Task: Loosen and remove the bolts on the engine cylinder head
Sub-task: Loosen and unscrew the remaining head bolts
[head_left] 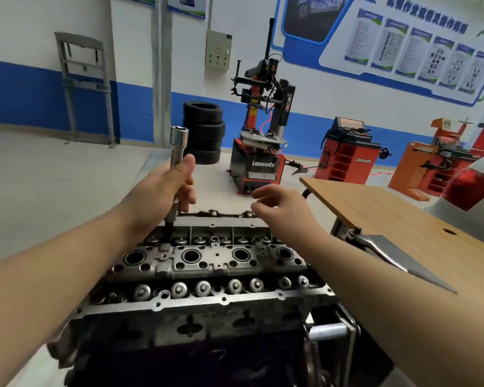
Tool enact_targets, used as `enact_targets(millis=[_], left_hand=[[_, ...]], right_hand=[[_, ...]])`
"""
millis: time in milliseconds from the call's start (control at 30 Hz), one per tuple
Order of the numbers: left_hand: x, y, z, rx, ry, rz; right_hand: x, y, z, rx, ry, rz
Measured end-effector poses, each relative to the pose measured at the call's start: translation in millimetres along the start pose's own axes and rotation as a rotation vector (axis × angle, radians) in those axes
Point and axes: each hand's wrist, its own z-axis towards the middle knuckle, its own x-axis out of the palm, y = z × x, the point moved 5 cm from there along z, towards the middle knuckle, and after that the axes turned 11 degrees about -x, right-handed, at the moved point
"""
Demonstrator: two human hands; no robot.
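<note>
— Fingers of the left hand wrap the long chrome socket extension, its black tip on a bolt at the far-left edge of the grey metal cylinder head.
— Risk?
— I'd guess a tilted tool slips off. Right hand hovers loosely curled, holding nothing.

A white wall with a blue lower band carries printed posters and a grey electrical box. On the pale floor stand stacked black tyres, a red tyre changer and a red wheel balancer. A wooden surface sits at right.
</note>
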Motion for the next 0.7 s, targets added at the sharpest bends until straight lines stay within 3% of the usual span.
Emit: enact_targets(millis=[67, 133, 300, 400, 500, 600, 700], left_hand=[[-16.6, -5.2, -4.8, -0.013, 0.113, 0.124], [-34.9, -5.8, -11.5, 0.008, 0.161, 0.126], [-44.6, 21.3, -20.5, 0.064, 0.187, -0.118], [-43.7, 38.8, -22.0, 0.104, 0.334, -0.306], [-53.8, 43.2, -13.6, 0.107, 0.379, -0.264], [-59.8, 46.8, -7.7, 0.131, 0.343, -0.099], [-53.2, 50.6, -7.0, 0.172, 0.353, -0.001]], right_hand=[[55.7, 50.6, 9.3, -0.089, 0.181, 0.168], [98.5, 90.1, 19.1, -0.23, 0.249, 0.183], [126.1, 112.4, 33.1, -0.299, 0.066, 0.208], [124.5, 105.7, 28.1, -0.316, 0.001, 0.098], [114.8, 103.5, 25.5, -0.313, -0.118, 0.224], [105.1, 104.4, 23.1, -0.379, -0.242, 0.171], [105.2, 108.9, 21.8, -0.443, -0.259, 0.175]])
